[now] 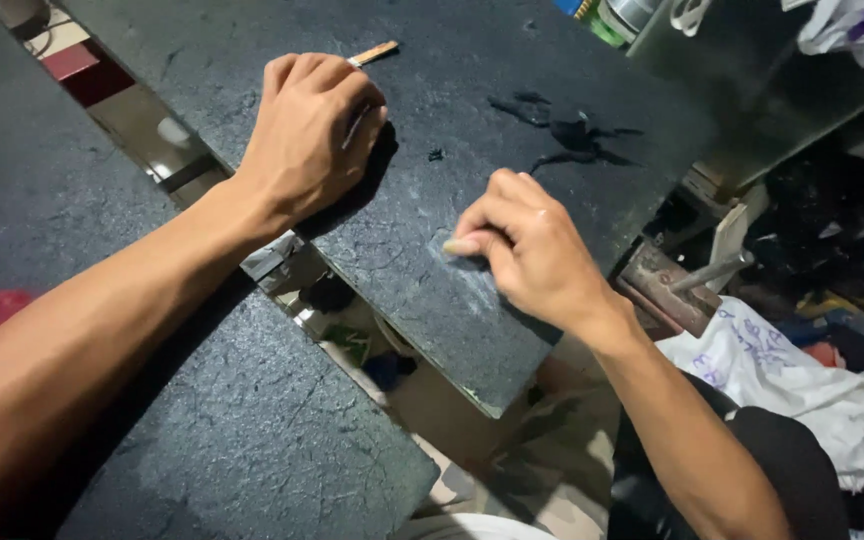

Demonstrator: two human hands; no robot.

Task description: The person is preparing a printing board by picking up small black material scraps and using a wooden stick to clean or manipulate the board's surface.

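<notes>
1. Right hand (527,250): fingers pinched shut on a small pale piece, maybe chalk or an abrasive bit; too hidden to tell which. Its tip presses on the dark sheet (452,150).
2. Left hand (312,130): fist clenched around a thin stick-like tool (372,53) whose tan end pokes out past the knuckles. The fist rests on the same sheet, pinning it down.
3. Dark sheet: a flat, rough, black slab lying across a gap, its near corner overhanging the clutter below.
4. Progress, as I judge it: a whitish smear (467,275) sits right under the right fingertips and covers only a small patch. The rest of the sheet looks unmarked, so the work seems early, most of the surface left.
5. Black scuff or tear (567,135) further up the sheet, apart from both hands.
6. Second dark slab (232,430) lies under the left forearm, nearer me.
7. White cloth (802,380) and a rusty metal block (667,285) on the right, below the sheet edge.
</notes>
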